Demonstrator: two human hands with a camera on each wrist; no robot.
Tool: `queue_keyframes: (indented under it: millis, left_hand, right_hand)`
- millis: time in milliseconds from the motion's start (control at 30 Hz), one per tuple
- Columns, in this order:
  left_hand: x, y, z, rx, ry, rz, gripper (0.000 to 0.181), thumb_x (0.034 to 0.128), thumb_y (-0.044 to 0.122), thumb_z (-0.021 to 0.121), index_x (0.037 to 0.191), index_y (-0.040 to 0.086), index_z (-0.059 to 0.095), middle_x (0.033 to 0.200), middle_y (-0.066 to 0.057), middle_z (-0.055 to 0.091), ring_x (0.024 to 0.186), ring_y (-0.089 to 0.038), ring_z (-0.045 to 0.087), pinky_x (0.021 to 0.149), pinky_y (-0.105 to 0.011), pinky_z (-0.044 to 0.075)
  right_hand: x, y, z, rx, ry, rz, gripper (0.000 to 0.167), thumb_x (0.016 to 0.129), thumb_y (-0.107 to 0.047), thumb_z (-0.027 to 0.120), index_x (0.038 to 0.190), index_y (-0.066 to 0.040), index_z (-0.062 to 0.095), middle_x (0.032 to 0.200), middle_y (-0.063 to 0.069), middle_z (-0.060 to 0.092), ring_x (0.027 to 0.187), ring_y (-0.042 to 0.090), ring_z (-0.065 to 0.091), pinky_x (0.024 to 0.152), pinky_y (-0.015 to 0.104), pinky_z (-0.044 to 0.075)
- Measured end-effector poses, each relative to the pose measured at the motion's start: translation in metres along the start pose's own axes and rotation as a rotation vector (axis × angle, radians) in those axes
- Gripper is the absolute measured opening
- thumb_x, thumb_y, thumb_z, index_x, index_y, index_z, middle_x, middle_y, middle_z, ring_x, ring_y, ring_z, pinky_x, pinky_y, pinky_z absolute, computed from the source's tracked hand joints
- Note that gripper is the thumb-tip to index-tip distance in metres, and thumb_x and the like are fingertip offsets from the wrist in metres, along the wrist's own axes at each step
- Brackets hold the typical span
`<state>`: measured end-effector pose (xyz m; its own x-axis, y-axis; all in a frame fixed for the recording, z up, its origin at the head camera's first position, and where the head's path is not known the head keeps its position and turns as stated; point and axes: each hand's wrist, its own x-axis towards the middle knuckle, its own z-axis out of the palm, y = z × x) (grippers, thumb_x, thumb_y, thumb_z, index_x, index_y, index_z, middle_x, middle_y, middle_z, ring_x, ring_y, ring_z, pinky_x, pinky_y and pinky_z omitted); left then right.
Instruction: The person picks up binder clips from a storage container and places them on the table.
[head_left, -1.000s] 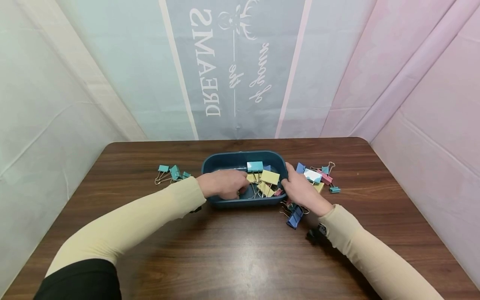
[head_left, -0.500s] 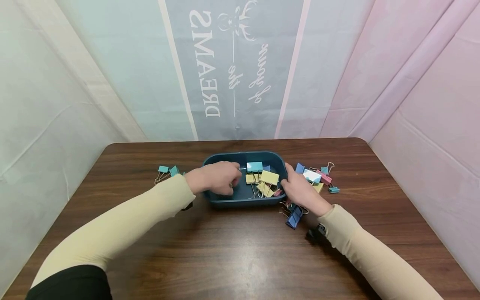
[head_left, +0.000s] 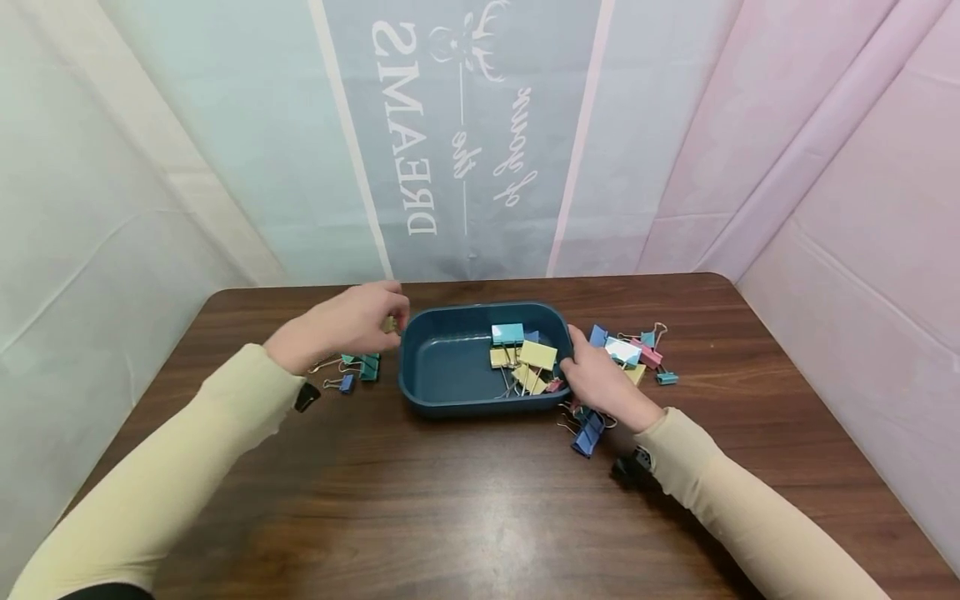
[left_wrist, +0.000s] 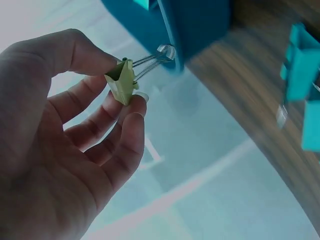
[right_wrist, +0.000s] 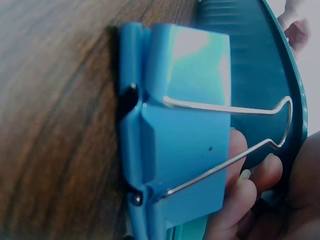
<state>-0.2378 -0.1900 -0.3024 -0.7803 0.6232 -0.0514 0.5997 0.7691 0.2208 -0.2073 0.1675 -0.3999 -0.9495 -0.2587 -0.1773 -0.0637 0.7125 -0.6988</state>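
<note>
My left grip (head_left: 341, 321) pinches a small yellow clip (left_wrist: 121, 82) between thumb and fingers, its wire handles pointing away from my palm toward the bin (head_left: 457, 408). Both are just beside the bin's left end; half a second ago that grip was over the bin's interior. Teal clips (head_left: 368, 367) and a small blue clip (head_left: 346, 383), which my sleeve had covered, now show on the worktop (head_left: 480, 508). My right grip (head_left: 603, 382) still grasps the bin's right rim, beside the yellow clips (head_left: 538, 355) inside.
</note>
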Motion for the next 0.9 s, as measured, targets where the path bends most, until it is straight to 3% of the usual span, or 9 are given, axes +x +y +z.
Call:
queue_keyframes:
  millis: [233, 467, 633, 900]
  left_hand:
    - [-0.025, -0.027, -0.003, -0.016, 0.019, -0.08, 0.009, 0.0828, 0.01, 0.07, 0.082, 0.014, 0.062, 0.09, -0.004, 0.052, 0.067, -0.017, 0.048, 0.064, -0.035, 0.042]
    - [-0.045, -0.05, 0.005, -0.044, -0.101, -0.147, 0.007, 0.0818, 0.007, 0.064, 0.078, 0.013, 0.064, 0.085, -0.004, 0.055, 0.068, -0.016, 0.049, 0.063, -0.034, 0.043]
    - [-0.053, -0.06, 0.009, -0.093, -0.198, -0.195, 0.012, 0.0849, 0.007, 0.06, 0.076, 0.014, 0.064, 0.081, 0.0, 0.057, 0.066, -0.014, 0.051, 0.062, -0.033, 0.043]
    - [-0.056, -0.066, 0.015, -0.156, -0.188, -0.181, 0.009, 0.0917, 0.018, 0.069, 0.088, 0.013, 0.064, 0.085, 0.001, 0.061, 0.072, -0.015, 0.053, 0.065, -0.035, 0.045]
  right_hand:
    - [0.001, 0.0, -0.001, -0.003, 0.004, -0.002, 0.064, 0.103, -0.011, 0.037, 0.158, -0.001, 0.007, 0.078, 0.014, 0.059, 0.046, 0.02, 0.054, 0.047, 0.036, 0.045]
    - [0.001, 0.0, -0.001, -0.013, 0.003, 0.002, 0.064, 0.102, -0.011, 0.037, 0.158, -0.001, 0.006, 0.078, 0.014, 0.059, 0.045, 0.02, 0.054, 0.047, 0.036, 0.045]
    - [0.0, -0.001, -0.002, -0.016, 0.0, 0.007, 0.064, 0.102, -0.012, 0.036, 0.158, 0.0, 0.006, 0.077, 0.014, 0.059, 0.046, 0.02, 0.053, 0.048, 0.036, 0.044]
    - [0.0, 0.0, -0.001, 0.007, 0.002, 0.008, 0.064, 0.102, -0.011, 0.036, 0.158, -0.001, 0.006, 0.083, 0.016, 0.06, 0.048, 0.021, 0.058, 0.047, 0.037, 0.046]
